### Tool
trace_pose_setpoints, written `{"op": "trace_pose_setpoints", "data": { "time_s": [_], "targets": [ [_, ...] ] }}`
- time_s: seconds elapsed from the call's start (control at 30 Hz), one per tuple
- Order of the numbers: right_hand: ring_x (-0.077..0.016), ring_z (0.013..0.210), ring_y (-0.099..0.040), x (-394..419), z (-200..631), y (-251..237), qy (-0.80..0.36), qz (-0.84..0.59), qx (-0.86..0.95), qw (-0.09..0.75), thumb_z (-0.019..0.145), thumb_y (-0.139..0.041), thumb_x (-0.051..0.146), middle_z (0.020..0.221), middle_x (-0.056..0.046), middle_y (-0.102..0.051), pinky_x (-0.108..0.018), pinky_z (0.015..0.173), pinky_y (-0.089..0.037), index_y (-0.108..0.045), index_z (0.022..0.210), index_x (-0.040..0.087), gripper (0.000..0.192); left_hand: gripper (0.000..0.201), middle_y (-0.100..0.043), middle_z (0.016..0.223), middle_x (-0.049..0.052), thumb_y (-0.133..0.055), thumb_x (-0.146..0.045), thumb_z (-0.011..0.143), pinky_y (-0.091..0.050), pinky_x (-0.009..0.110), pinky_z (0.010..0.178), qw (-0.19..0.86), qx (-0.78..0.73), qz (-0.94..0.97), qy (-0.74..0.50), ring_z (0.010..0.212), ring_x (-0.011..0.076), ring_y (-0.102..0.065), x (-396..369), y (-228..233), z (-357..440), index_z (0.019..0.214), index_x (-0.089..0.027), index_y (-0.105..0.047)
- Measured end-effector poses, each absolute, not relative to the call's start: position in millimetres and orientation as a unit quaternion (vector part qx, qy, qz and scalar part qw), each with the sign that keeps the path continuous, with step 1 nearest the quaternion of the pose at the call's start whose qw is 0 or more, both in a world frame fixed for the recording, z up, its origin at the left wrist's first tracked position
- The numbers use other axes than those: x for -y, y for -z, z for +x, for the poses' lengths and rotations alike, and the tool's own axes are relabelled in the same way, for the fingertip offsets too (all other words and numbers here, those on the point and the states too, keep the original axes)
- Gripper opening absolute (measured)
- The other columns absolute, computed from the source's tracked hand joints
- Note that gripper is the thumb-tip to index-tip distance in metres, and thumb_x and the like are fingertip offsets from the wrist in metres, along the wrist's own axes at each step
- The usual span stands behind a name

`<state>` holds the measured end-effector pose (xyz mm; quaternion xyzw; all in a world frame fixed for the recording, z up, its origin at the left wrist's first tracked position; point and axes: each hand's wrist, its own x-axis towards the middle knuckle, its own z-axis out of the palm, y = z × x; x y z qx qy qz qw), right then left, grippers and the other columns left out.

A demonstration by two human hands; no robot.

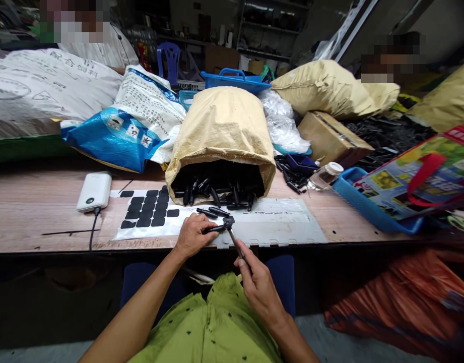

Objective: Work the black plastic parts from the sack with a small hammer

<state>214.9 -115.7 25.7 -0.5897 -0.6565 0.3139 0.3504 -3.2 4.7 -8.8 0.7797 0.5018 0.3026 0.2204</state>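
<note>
Near the table's front edge, my left hand (pixel 194 234) has its fingers closed on a slim black cylindrical part (pixel 213 229) that lies sideways. My right hand (pixel 254 275) grips a thin metal-shafted hand tool (pixel 235 241), its handle mostly hidden in the fingers. The tool's upper end meets a rounded black piece (pixel 228 221) at the right end of the part. Whether that piece belongs to the tool or to the part, I cannot tell. Just beyond lie loose black parts (pixel 218 212). Behind them a tan sack (pixel 224 121) opens toward me, with several similar parts in its mouth.
Left of my hands is a white sheet (pixel 120 233) with black rounded squares. A white power bank (pixel 94 191) with a cable lies farther left. At the right are a clear jar (pixel 324 176) and a blue basket (pixel 379 212). Two people sit across the table.
</note>
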Motion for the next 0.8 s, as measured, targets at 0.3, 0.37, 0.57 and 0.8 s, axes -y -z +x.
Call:
{"op": "trace_pose_setpoints", "data": {
  "time_s": [0.3,0.37,0.57,0.8],
  "targets": [
    [-0.0223,0.104,-0.070,101.6,259.6,-18.6,-0.093,-0.746,0.620,0.225,0.098,-0.043,0.023,0.125,-0.009,-0.070,-0.030,0.086,-0.057,-0.058,0.146,0.024,0.050,0.015,-0.069,0.083,0.003,-0.072,-0.037,0.088,-0.042,0.037,0.080,0.210,-0.497,0.785,-0.305,0.086,0.0220,-0.056,-4.9,6.3,-3.2,0.097,-0.027,-0.079],
    [-0.0205,0.090,-0.072,100.6,261.9,-19.6,-0.059,-0.756,0.626,0.181,0.098,-0.044,0.023,0.115,-0.008,-0.073,-0.027,0.070,-0.054,-0.057,0.147,0.027,0.051,0.020,-0.068,0.083,0.004,-0.065,-0.040,0.094,-0.043,0.036,0.080,0.228,-0.484,0.783,-0.316,0.086,0.0214,-0.057,-1.6,-1.4,-4.5,0.097,-0.026,-0.079],
    [-0.0207,0.062,-0.070,98.1,260.1,-24.4,-0.068,-0.773,0.627,0.068,0.101,-0.049,0.031,0.085,-0.004,-0.078,-0.026,0.049,-0.036,-0.044,0.155,0.036,0.054,0.032,-0.071,0.093,0.004,-0.052,-0.044,0.101,-0.050,0.028,0.076,0.467,-0.390,0.748,-0.267,0.085,0.0180,-0.065,47.3,-27.3,-10.2,0.107,-0.024,-0.076],
    [-0.0252,0.079,-0.075,97.2,261.2,-22.8,-0.116,-0.779,0.610,0.085,0.103,-0.047,0.032,0.107,-0.005,-0.079,-0.027,0.056,-0.041,-0.040,0.157,0.038,0.055,0.038,-0.077,0.105,0.009,-0.047,-0.045,0.098,-0.052,0.036,0.080,0.418,-0.583,0.695,-0.044,0.094,0.0287,-0.071,70.6,63.7,-19.4,0.113,-0.023,-0.074]
  ]
}}
